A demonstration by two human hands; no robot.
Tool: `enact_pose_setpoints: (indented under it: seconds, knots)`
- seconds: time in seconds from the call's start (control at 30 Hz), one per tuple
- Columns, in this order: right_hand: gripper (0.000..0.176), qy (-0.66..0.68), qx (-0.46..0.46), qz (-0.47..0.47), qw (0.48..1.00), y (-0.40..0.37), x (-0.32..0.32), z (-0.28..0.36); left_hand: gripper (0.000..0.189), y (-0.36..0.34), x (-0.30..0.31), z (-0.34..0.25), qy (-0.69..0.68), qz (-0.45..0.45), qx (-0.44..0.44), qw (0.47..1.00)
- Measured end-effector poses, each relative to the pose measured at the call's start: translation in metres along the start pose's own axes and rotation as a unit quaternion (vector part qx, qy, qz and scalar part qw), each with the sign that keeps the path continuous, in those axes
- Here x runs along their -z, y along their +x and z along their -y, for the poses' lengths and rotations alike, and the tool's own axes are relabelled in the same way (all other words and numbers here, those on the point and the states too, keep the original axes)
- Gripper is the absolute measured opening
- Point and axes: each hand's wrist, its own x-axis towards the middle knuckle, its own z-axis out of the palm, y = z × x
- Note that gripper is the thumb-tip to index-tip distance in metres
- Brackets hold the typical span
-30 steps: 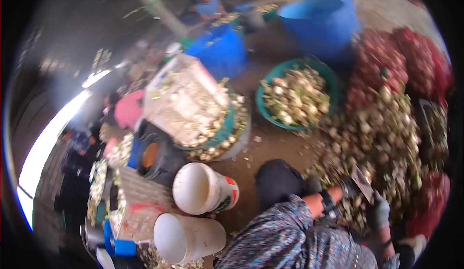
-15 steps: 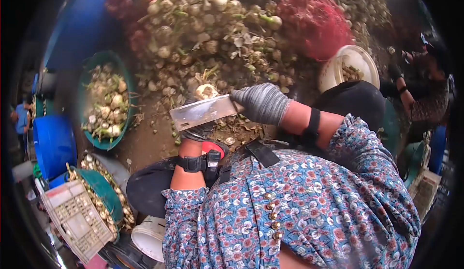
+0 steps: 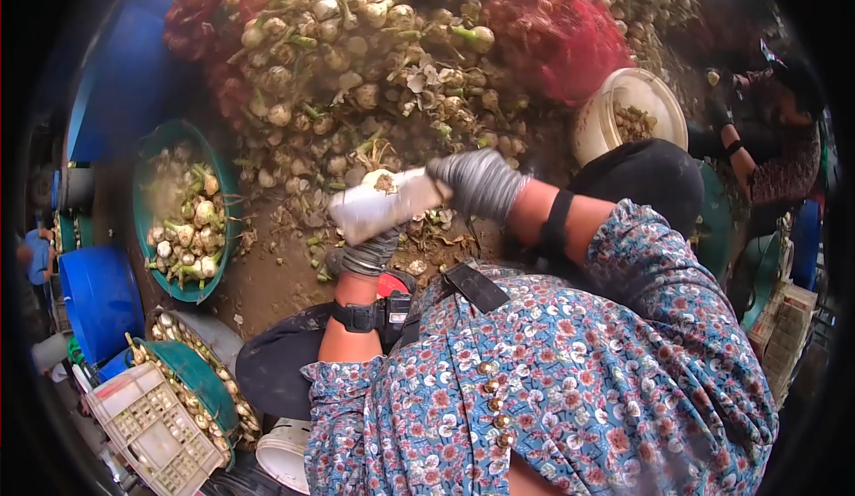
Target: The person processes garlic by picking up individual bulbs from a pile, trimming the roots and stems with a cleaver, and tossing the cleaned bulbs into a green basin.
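Observation:
My right hand [image 3: 481, 182], in a grey knit glove, is closed round the handle of a cleaver [image 3: 381, 207]. The broad blade points left and is slightly blurred. My left hand [image 3: 370, 251], also gloved, is below and behind the blade, which hides most of its fingers. Just above the blade's upper edge shows a garlic bulb [image 3: 383, 181], its cut or root side facing me and dry stringy bits on top. It appears held by the left hand, though the grip itself is covered. A big heap of garlic [image 3: 356, 77] lies beyond both hands.
A green basin [image 3: 230, 202] of garlic stands at left, near a blue tub [image 3: 100, 300] and a pale plastic crate [image 3: 156, 425]. A red mesh sack [image 3: 557, 37] and a white bucket [image 3: 592, 126] are at upper right. Another person [image 3: 784, 149] sits at far right.
The cleaver has shifted slightly right and tilted more, with its blade now blurred. The garlic bulb has turned to show its brownish end. The whole view has shifted a little.

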Motion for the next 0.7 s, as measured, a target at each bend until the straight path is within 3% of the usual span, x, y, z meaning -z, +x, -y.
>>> enact_pose_setpoints:
  seconds: [0.03, 0.1, 0.13, 0.17, 0.2, 0.27, 0.3, 0.33, 0.37, 0.4, 0.47, 0.53, 0.57, 0.6, 0.63, 0.67, 0.7]
  knots:
    - [0.022, 0.003, -0.080, -0.064, 0.995, 0.005, -0.013, -0.023, 0.070, 0.003, 0.001, -0.026, 0.001, 0.000, -0.017, 1.000]
    - [0.026, 0.039, -0.224, 0.022, 0.973, 0.012, 0.001, -0.062, 0.065, 0.010, 0.004, -0.053, 0.003, 0.002, -0.058, 0.998]
    - [0.029, 0.053, -0.272, 0.039, 0.960, 0.010, 0.013, -0.058, 0.065, 0.014, 0.008, -0.046, -0.041, 0.016, -0.018, 0.999]
    - [0.038, 0.136, -0.274, -0.008, 0.952, 0.012, 0.010, -0.053, 0.065, 0.016, 0.007, -0.037, -0.090, 0.018, 0.025, 0.995]
    - [0.044, 0.182, -0.192, -0.087, 0.960, 0.010, -0.008, -0.056, 0.062, 0.019, 0.002, -0.032, -0.204, 0.017, 0.061, 0.977]
    - [0.052, 0.409, -0.122, -0.085, 0.901, 0.006, -0.001, -0.019, 0.058, 0.026, -0.007, -0.023, -0.430, -0.010, 0.130, 0.894]
    - [0.054, 0.489, -0.137, -0.014, 0.861, 0.002, 0.002, -0.009, 0.057, 0.025, -0.017, -0.006, -0.254, -0.007, 0.054, 0.966]
    - [0.056, 0.567, -0.151, 0.055, 0.808, -0.001, 0.000, -0.001, 0.059, 0.028, -0.015, -0.018, -0.050, 0.015, -0.032, 0.998]
    - [0.052, 0.680, -0.059, 0.076, 0.727, 0.007, 0.004, 0.021, 0.062, 0.031, -0.013, -0.030, 0.154, 0.001, -0.120, 0.981]
    - [0.052, 0.592, -0.102, 0.044, 0.798, -0.006, 0.026, 0.027, 0.054, 0.029, -0.019, -0.027, 0.022, 0.008, -0.053, 0.998]
    - [0.047, 0.546, -0.113, 0.022, 0.830, -0.003, 0.030, 0.022, 0.043, 0.020, -0.024, -0.014, -0.225, 0.018, 0.080, 0.971]
    - [0.043, 0.623, -0.008, -0.047, 0.781, -0.001, 0.026, 0.026, 0.037, 0.021, -0.017, -0.004, -0.429, -0.007, 0.198, 0.881]
    - [0.043, 0.553, -0.022, 0.001, 0.833, 0.000, 0.034, 0.024, 0.034, 0.024, -0.012, 0.001, -0.517, -0.022, 0.250, 0.818]
    - [0.047, 0.519, 0.039, -0.080, 0.850, 0.007, 0.008, 0.017, 0.032, 0.022, -0.011, 0.007, -0.283, 0.026, 0.102, 0.953]
    - [0.049, 0.459, 0.022, -0.040, 0.887, 0.002, 0.017, 0.025, 0.032, 0.020, -0.012, 0.015, -0.020, 0.073, -0.054, 0.996]
    - [0.051, 0.395, 0.005, -0.004, 0.919, -0.003, 0.031, 0.033, 0.033, 0.031, -0.006, -0.001, 0.065, 0.174, -0.105, 0.977]
    - [0.056, 0.398, 0.025, 0.035, 0.916, -0.003, 0.037, 0.036, 0.035, 0.042, -0.001, -0.016, 0.135, 0.265, -0.168, 0.940]
